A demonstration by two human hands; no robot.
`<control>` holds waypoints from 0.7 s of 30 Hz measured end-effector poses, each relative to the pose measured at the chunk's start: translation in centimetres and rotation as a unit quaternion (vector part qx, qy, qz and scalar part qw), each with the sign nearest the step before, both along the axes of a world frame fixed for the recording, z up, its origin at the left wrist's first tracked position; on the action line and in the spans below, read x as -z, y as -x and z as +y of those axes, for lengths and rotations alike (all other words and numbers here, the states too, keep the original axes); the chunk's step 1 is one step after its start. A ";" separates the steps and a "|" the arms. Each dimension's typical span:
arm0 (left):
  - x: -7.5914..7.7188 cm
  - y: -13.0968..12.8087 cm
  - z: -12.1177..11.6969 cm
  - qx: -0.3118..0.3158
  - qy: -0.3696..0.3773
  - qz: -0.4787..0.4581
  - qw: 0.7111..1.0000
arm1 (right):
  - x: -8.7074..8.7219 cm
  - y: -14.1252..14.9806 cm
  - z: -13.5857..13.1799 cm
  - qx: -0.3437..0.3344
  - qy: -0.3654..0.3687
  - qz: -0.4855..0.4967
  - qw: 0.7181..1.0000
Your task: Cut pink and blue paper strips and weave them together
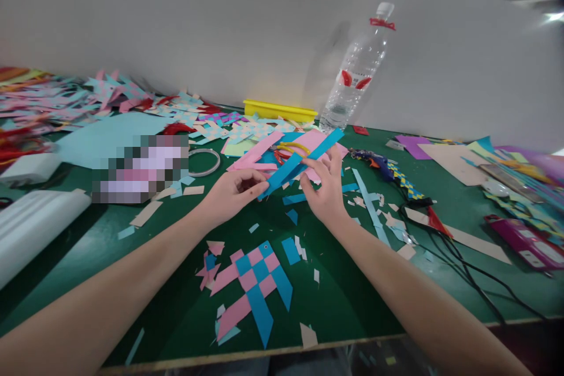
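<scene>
My left hand [240,192] pinches the lower left end of a blue paper strip [284,172], which slants up to the right above the table. Against the middle of that strip are the thumb and fingers of my right hand [326,188], and it seems to be doubled or to have a second blue layer beneath. Behind it lie scissors [294,145] with yellow and red on the handles, partly covered, and pink paper strips [259,155]. Nearer to me, a woven pink-and-blue paper fish [259,270] with a small eye lies flat on the table.
A clear plastic bottle [356,70] leans against the grey wall behind a yellow tray [279,110]. Paper scraps litter the green table [335,305]. Left are a tape roll [204,163] and a pale blue sheet [110,135]; right, black cords [462,270] and a magenta case [526,241].
</scene>
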State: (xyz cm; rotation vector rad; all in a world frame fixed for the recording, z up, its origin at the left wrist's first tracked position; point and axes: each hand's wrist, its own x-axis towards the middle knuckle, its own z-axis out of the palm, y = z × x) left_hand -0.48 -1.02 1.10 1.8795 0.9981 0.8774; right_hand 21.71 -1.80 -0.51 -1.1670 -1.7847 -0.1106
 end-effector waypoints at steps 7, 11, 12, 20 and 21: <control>-0.2 0.0 -0.1 -0.006 -0.006 0.016 1.000 | -0.5 0.0 -0.4 0.041 -0.019 0.017 0.999; 0.0 0.0 0.0 -0.004 -0.011 0.019 1.000 | -0.4 -0.1 -0.1 0.025 -0.012 -0.022 0.999; 0.0 0.0 0.0 -0.003 -0.011 0.019 1.000 | -0.3 -0.1 0.0 0.013 -0.007 -0.033 0.999; 0.0 -0.1 0.1 0.016 -0.005 -0.001 1.000 | 0.5 0.0 0.4 -0.041 0.017 -0.035 0.998; 0.0 -0.1 0.1 0.018 -0.002 -0.004 1.000 | 0.5 -0.1 0.4 -0.048 0.012 -0.033 0.998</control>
